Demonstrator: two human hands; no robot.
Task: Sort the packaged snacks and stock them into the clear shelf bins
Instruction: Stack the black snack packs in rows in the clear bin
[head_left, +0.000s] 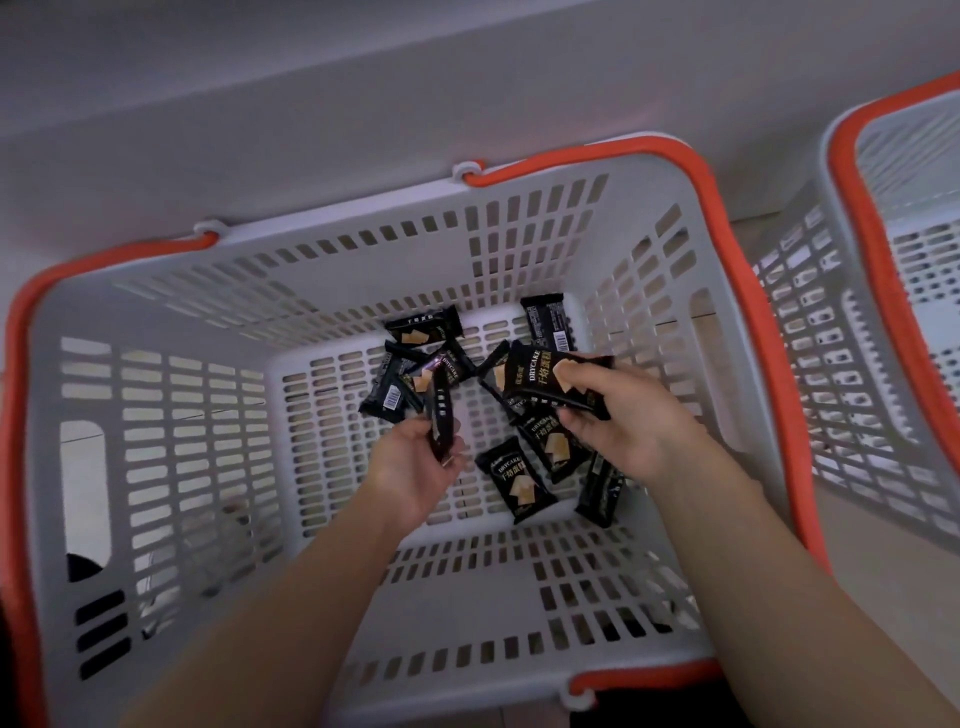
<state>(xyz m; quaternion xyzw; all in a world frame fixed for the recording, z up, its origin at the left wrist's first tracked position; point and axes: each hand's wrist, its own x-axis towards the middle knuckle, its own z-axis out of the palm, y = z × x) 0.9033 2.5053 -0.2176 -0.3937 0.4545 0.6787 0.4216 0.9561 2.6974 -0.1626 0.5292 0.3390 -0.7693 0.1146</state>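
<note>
Both my hands reach down into a grey slotted basket (171, 395) with an orange rim. Several black "DRYCAKE" snack packets lie on its floor, among them one at the front (511, 475) and one at the back left (421, 327). My left hand (415, 467) grips a black packet (440, 415) seen edge-on. My right hand (618, 415) holds a small stack of black packets (540, 376), thumb on top and fingers below. No clear shelf bin is in view.
A second grey basket (852, 332) with an orange rim stands to the right, close beside the first. A pale wall or shelf face (363, 104) runs along the far side of both baskets.
</note>
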